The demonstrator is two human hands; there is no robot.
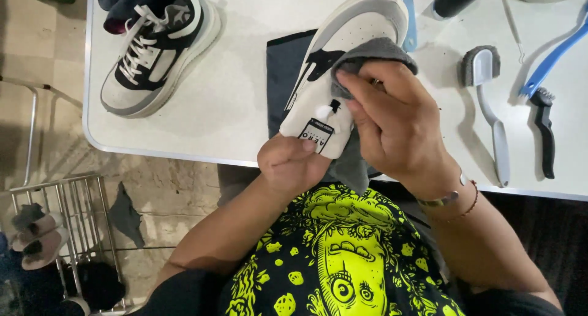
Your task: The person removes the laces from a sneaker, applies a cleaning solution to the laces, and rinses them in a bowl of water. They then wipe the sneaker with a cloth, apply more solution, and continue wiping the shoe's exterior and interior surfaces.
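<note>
At the tabletop's (202, 117) near edge, left hand (288, 163) should keep its closed grip on the shoe (343, 59) while right hand (398, 117), clenched on the cloth (373, 51), rubs firmly.

left hand (289, 163): curling into a closed grip, forearm angling up from lower left | right hand (392, 120): fingers pressing down, wrist bending, forearm reaching in from lower right
</note>
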